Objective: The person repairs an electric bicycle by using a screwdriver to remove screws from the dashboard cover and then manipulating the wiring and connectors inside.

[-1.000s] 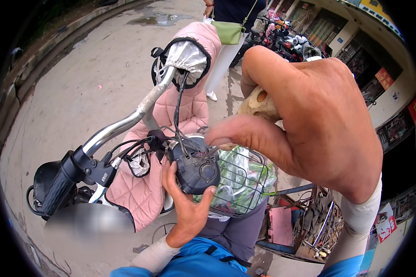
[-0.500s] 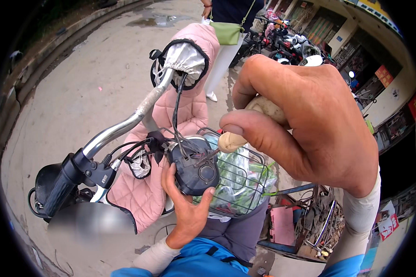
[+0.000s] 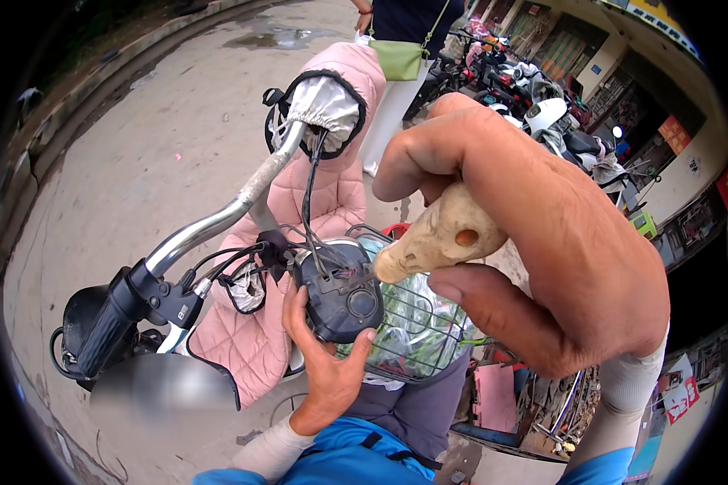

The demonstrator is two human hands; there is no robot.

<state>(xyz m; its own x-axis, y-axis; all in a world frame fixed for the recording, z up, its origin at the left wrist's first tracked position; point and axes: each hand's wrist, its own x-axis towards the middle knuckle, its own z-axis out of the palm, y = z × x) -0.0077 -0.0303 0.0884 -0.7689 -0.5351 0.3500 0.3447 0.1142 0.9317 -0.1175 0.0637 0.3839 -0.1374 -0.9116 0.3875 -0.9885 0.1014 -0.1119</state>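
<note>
Fingers and thumb of my left hand grip the lower edge of a black plastic housing, with a round knob-like part on its face, near the middle of the handlebar. My right hand is closed around a screwdriver with a worn cream handle that has a hole in it. The handle points down and left at the housing, and its thin shaft lies over the housing's recess, where cables enter. Whether the tip touches a screw cannot be made out.
Behind the housing is a wire basket with green vegetables in plastic bags. A chrome handlebar and pink quilted cover lie left. A person with a green bag stands ahead. Parked scooters and a scrap-filled crate are on the right.
My right fingers have loosened and shifted back along the screwdriver, showing more of its handle. The right hand has turned slightly. My left hand stays on the housing.
</note>
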